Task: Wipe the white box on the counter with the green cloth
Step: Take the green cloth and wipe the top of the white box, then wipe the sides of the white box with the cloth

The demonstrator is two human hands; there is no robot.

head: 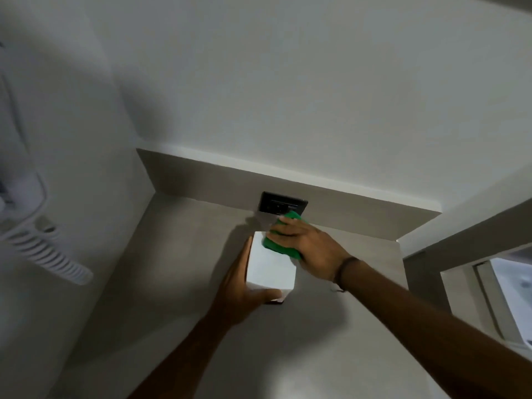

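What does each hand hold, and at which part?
Left hand grips the white box by its left side and near edge. Right hand holds the bunched green cloth on the box's top.

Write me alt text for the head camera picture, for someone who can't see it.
A person's right hand presses a folded green cloth onto the far end of a white rectangular box on a grey counter, while the left hand steadies the box's near left side. A black wall socket sits just behind it.
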